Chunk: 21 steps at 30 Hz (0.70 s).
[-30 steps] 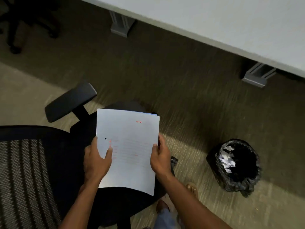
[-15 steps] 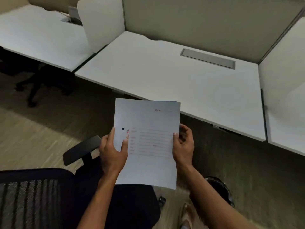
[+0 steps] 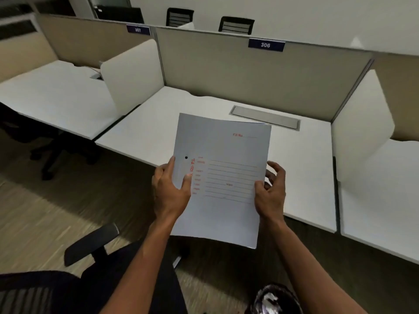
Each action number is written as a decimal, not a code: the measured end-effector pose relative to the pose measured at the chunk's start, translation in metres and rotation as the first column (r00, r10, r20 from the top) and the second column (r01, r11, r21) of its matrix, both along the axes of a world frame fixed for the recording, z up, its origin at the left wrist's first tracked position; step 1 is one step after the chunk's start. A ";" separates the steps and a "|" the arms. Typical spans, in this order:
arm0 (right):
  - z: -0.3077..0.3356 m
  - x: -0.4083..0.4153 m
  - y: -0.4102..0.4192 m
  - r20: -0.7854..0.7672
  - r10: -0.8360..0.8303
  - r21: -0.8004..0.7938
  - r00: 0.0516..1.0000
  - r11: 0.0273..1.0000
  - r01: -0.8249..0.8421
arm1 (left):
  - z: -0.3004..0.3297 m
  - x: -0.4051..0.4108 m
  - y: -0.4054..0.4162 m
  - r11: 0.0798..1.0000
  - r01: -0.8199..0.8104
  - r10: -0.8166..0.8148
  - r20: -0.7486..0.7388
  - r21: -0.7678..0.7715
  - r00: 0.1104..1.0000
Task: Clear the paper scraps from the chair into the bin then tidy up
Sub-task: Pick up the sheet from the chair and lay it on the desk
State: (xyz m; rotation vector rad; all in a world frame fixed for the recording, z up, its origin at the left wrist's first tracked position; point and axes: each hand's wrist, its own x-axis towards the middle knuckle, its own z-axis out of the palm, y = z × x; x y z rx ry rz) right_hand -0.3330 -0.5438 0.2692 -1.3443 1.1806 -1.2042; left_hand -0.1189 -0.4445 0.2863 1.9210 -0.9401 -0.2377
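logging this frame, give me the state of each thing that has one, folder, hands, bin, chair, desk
folder: closed, held upright in the air over the desk edge
left hand: gripping the folder's left edge
right hand: thumb on the folder's right edge, fingers loose behind it
bin: lined, paper scraps inside
chair: seat looks clear
desk: bare

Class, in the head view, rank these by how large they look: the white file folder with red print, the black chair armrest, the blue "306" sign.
1. White file folder with red print
2. Black chair armrest
3. Blue "306" sign

The sign sits farthest away, so its true size is unsure.
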 end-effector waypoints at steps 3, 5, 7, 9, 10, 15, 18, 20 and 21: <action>0.008 -0.012 -0.035 -0.012 -0.027 -0.004 1.000 1.000 0.027 | 0.012 -0.016 -0.028 1.000 0.011 -0.011 -0.001 -0.002 1.000; 0.012 -0.015 -0.054 0.003 -0.052 -0.002 0.999 0.999 0.052 | 0.018 -0.022 -0.044 1.000 0.022 -0.022 0.013 0.015 1.000; 0.013 -0.015 -0.070 0.018 -0.070 -0.008 0.997 0.997 0.070 | 0.022 -0.023 -0.059 0.999 0.033 -0.033 0.025 0.022 0.999; 0.012 -0.012 -0.085 0.035 -0.072 0.007 0.997 0.997 0.072 | 0.025 -0.020 -0.074 0.999 0.037 -0.037 0.028 0.017 0.999; 0.011 -0.009 -0.093 0.041 -0.069 0.018 0.997 0.998 0.068 | 0.025 -0.018 -0.082 0.999 0.037 -0.037 0.031 0.014 0.999; 0.004 0.014 -0.137 0.061 -0.030 0.054 0.998 0.998 0.027 | 0.017 0.007 -0.126 0.999 0.036 -0.036 0.002 0.039 0.999; -0.004 0.039 -0.171 0.027 0.014 0.059 1.000 0.998 -0.016 | 0.004 0.037 -0.164 0.997 0.031 -0.030 -0.016 0.076 0.999; -0.011 0.063 -0.201 0.010 0.018 0.048 1.000 0.999 -0.019 | -0.008 0.065 -0.199 0.994 0.043 -0.042 -0.014 0.099 0.999; -0.016 0.077 -0.217 0.006 0.011 0.045 1.000 0.999 -0.012 | -0.015 0.081 -0.218 0.992 0.051 -0.050 -0.011 0.111 0.999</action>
